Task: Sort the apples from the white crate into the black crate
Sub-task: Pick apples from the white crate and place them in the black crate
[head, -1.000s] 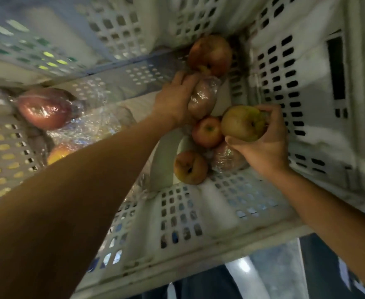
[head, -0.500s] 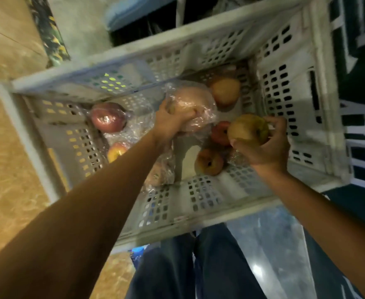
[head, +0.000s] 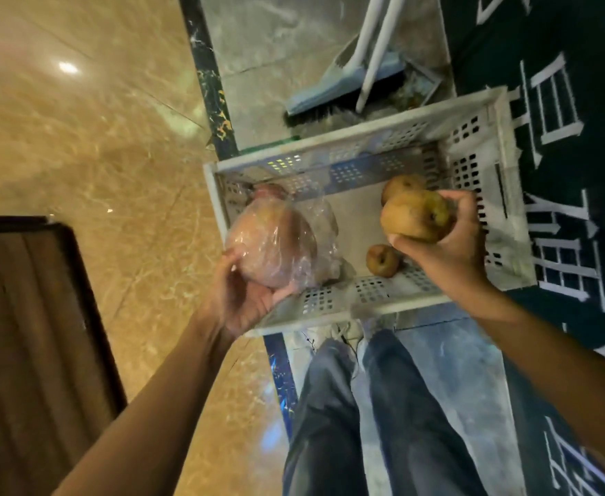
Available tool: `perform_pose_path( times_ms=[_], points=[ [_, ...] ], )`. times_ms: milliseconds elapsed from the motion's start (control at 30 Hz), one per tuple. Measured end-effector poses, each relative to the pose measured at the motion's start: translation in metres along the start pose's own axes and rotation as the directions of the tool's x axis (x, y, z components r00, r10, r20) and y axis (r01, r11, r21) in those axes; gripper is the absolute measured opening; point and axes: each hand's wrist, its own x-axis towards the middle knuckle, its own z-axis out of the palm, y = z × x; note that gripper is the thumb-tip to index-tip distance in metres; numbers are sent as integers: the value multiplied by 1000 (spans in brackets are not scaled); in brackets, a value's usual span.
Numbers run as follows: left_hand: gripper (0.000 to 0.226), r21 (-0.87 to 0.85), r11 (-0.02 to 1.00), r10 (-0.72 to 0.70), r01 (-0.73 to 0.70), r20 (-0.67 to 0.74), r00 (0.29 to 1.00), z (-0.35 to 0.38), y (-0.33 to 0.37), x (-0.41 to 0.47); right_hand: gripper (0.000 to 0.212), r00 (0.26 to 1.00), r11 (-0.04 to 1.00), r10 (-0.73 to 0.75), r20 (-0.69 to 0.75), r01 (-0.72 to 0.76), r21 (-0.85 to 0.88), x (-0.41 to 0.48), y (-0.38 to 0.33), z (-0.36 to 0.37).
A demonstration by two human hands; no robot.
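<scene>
The white crate (head: 358, 295) stands on the floor in front of my legs. My left hand (head: 243, 298) holds a pinkish apple wrapped in clear plastic (head: 272, 241) above the crate's left end. My right hand (head: 444, 252) grips a yellow-green apple (head: 413, 216) above the crate's right side. Inside the crate lie a small brownish apple (head: 382, 260), another apple (head: 399, 184) at the back right, and a wrapped red apple (head: 268, 191) at the back left. The black crate is not in view.
A blue broom (head: 333, 91) with white handles rests behind the crate. A dark mat with white lettering (head: 572, 137) lies to the right. A dark wooden piece of furniture (head: 25, 334) is at the left on the shiny tan floor (head: 97, 137).
The view has pulled back from the crate. Both hands have lifted their apples up out of the crate; the left hand with the wrapped apple moved left.
</scene>
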Motion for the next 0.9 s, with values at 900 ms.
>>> perform_pose_path(
  times_ms=[900],
  points=[
    [82,669,631,614,-394,-120,780,48,-13,-124,71,988,984,-118,103,102,148,-102,-50,-25]
  ],
)
